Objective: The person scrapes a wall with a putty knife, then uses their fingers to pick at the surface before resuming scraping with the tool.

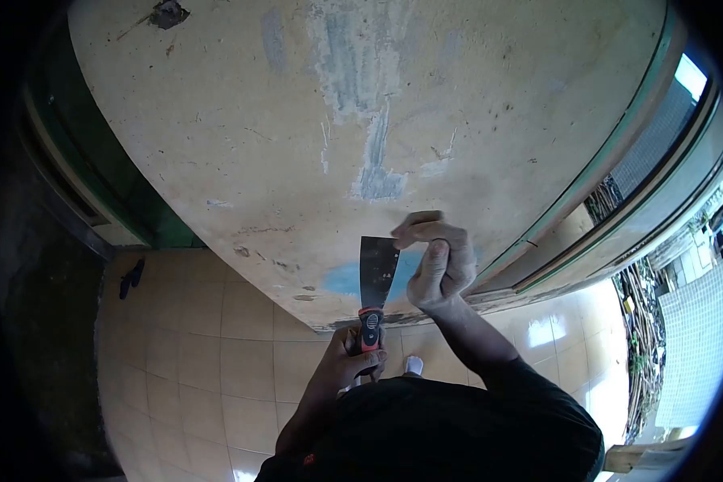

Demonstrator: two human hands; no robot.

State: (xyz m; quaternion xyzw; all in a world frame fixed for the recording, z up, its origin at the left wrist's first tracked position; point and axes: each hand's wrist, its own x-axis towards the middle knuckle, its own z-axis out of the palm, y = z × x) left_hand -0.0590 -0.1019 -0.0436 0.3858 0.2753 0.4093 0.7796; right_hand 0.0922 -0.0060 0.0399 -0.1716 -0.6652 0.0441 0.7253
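My left hand is wrapped around the red and black handle of a putty knife. Its wide dark metal blade points up toward the wall, with a few pale specks on it. Beside the blade's upper right corner is my right hand, its fingers curled and the thumb bent in. The fingertips of that hand come right to the blade's edge, and nothing shows inside it. Ahead stands a worn beige wall with grey-white filler patches and a light blue patch low down behind the blade.
Tan floor tiles run along the wall's foot. At left are a green door frame and dark footwear on the floor. A window frame curves along the right. Beyond it lie stacked sticks. A broken hole marks the wall's upper left.
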